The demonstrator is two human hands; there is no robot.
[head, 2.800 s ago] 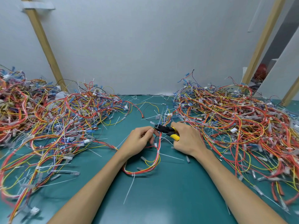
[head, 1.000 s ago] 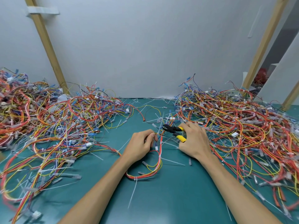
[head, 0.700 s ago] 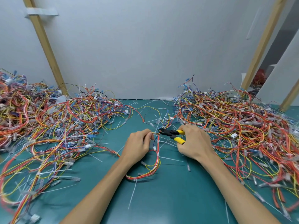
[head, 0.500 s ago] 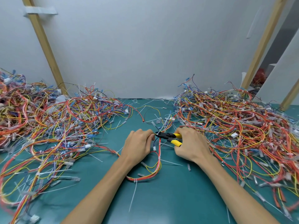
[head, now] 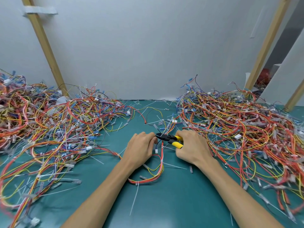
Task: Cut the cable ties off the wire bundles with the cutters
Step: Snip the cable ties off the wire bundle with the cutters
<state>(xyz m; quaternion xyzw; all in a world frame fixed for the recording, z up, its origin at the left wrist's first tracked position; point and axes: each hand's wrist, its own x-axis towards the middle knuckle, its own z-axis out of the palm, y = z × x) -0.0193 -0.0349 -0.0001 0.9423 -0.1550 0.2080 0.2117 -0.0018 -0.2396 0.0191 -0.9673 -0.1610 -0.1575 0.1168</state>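
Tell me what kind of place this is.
Likely a wire-harness rework bench in a workshop: heaps of wire bundles on both sides of a teal table, cut cable ties strewn about, and yellow-handled cutters in the right hand.

left hand (head: 140, 149): bare; the back surface is visible, with knuckle ridges along its far edge. right hand (head: 193, 149): bare; the back surface is visible, with faint tendon lines between wrist and knuckles. left forearm (head: 105, 190): uncovered from the wrist to the lower frame edge, slender, widening toward the elbow end. right forearm (head: 235, 193): same build, uncovered over its full visible length. upper arms and torso lie outside the frame.
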